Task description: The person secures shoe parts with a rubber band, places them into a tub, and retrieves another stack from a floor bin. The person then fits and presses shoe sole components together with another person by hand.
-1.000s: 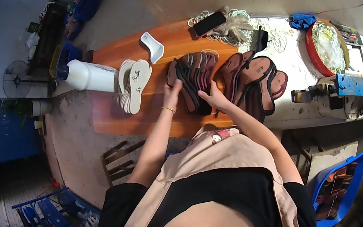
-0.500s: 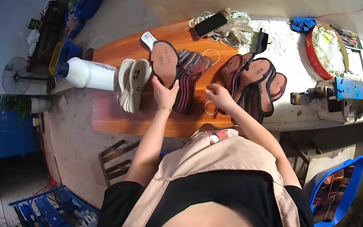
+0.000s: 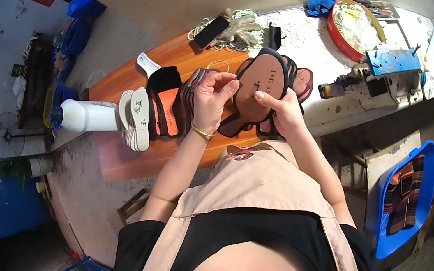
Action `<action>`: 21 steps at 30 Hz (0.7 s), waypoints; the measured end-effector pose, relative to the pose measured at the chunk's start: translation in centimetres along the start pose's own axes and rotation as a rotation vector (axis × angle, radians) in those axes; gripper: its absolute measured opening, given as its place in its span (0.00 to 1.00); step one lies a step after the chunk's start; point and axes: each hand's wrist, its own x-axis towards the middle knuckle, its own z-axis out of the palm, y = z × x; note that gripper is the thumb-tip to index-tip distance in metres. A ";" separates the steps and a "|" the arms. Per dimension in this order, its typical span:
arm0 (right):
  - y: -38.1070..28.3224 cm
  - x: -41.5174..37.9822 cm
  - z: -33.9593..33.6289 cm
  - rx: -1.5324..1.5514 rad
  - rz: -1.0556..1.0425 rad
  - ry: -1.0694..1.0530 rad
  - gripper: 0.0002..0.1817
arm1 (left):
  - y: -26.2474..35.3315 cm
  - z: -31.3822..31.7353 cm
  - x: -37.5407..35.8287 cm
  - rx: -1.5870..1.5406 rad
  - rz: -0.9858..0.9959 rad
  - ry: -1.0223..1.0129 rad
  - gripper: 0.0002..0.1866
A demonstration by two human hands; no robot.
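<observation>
A brown insole [image 3: 269,70] with a dark edge and stamped marks is tilted up in front of me. My right hand [image 3: 288,114] grips its lower right side, thumb pressed on the brown face beside a small pale patch. At the insole's left edge my left hand [image 3: 212,101] is closed, thumb and fingers pinched; the exact grip is partly hidden. Behind the left wrist stands a row of dark insoles [image 3: 188,97]. Left of that are an orange-faced insole [image 3: 167,106], a black piece [image 3: 165,79] and a stack of white insoles [image 3: 137,117]. More brown insoles [image 3: 303,81] lie behind my right hand.
A white bottle [image 3: 89,117] lies at the left of the wooden board [image 3: 124,78]. A phone [image 3: 210,32], a glove [image 3: 243,31] and pale cords lie at the back. To the right are a red tub [image 3: 333,29], a blue-topped machine [image 3: 392,61] and a blue basket [image 3: 426,191].
My left hand has moved right, from the insole by the white stack to the one now lifted. My right hand has taken hold of it. Black and orange pieces now show at the left.
</observation>
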 end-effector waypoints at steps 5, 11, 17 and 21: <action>-0.3 -1.0 -1.7 0.010 0.022 -0.033 0.20 | 0.5 1.1 -0.3 -0.048 -0.075 -0.037 0.08; 0.6 -1.0 -3.1 0.262 0.144 -0.389 0.28 | 2.6 2.9 -2.1 -0.633 -0.778 -0.191 0.07; 0.5 -1.3 -2.9 0.252 0.161 -0.314 0.30 | 2.2 3.9 -3.1 -0.219 -0.056 -0.095 0.06; 1.1 -1.2 -3.5 0.284 0.185 -0.394 0.29 | 2.8 3.6 -3.8 0.025 0.105 -0.156 0.07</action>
